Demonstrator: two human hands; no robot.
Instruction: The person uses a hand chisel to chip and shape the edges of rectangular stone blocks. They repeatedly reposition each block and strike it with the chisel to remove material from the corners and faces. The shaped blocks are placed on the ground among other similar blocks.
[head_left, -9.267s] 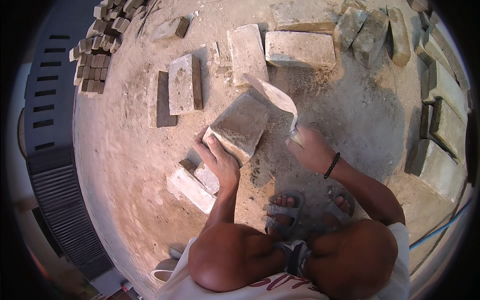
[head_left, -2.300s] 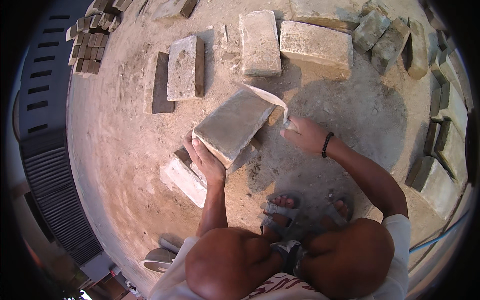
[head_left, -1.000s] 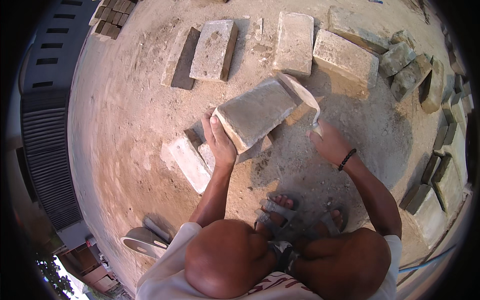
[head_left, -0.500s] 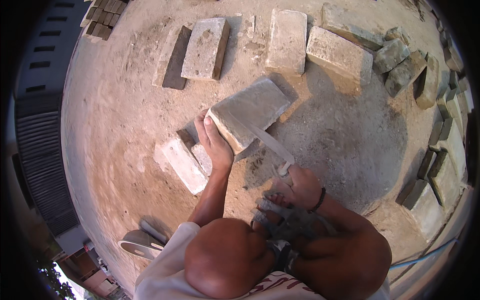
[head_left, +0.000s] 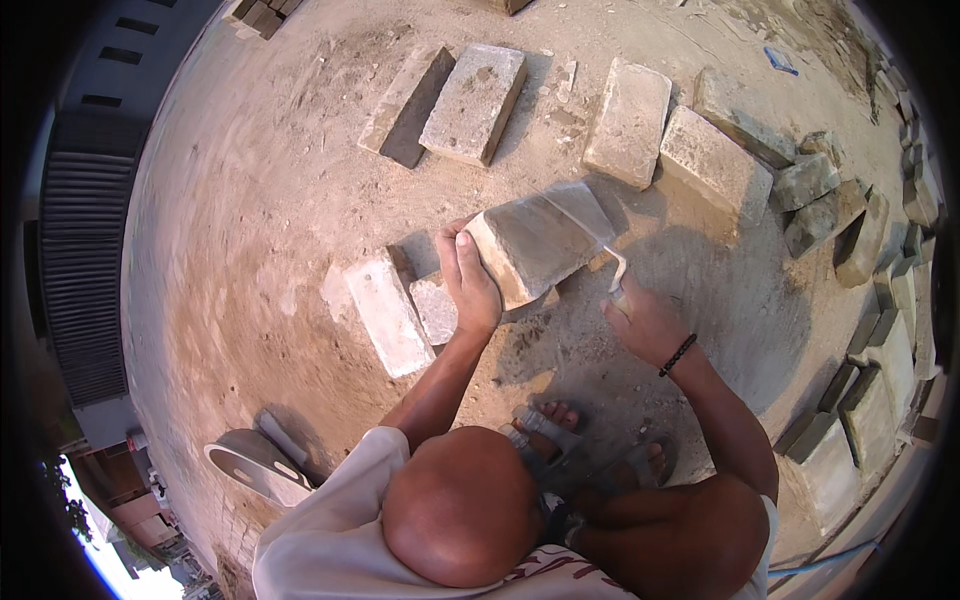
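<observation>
The left hand point(head_left: 470, 285) is clasped around the left end of a grey block point(head_left: 535, 240), the thumb lying against the end face and the other fingers partly hidden beyond the edge. The block sits directly against those fingers, running away from them to the upper right, tilted so its broad upper face slants; what it rests on cannot be made out.

The right hand point(head_left: 648, 322) is curled closed around the handle of a trowel point(head_left: 582, 210), whose metal blade lies over the block's far right end. A black beaded bracelet point(head_left: 678, 355) circles the right wrist.

Just left of the left hand, a pale block point(head_left: 390, 315) lies on the sandy ground, a smaller chunk point(head_left: 435, 308) beside it. Nearest the viewer are bent knees, strapped sandals point(head_left: 545, 430) and a white shirt point(head_left: 330, 500) with dark red lettering point(head_left: 565, 565) partly lost in its folds.

Beyond the hands lie two side-by-side blocks point(head_left: 475, 105) at upper left, two more point(head_left: 715, 165) at upper right, then a jumbled cluster point(head_left: 815, 190). A row of blocks point(head_left: 880, 390) lines the right side. A small blue item point(head_left: 780, 60) lies at top right, any print on it too small to read. A dark ribbed gate point(head_left: 85, 270) curves along the left.
</observation>
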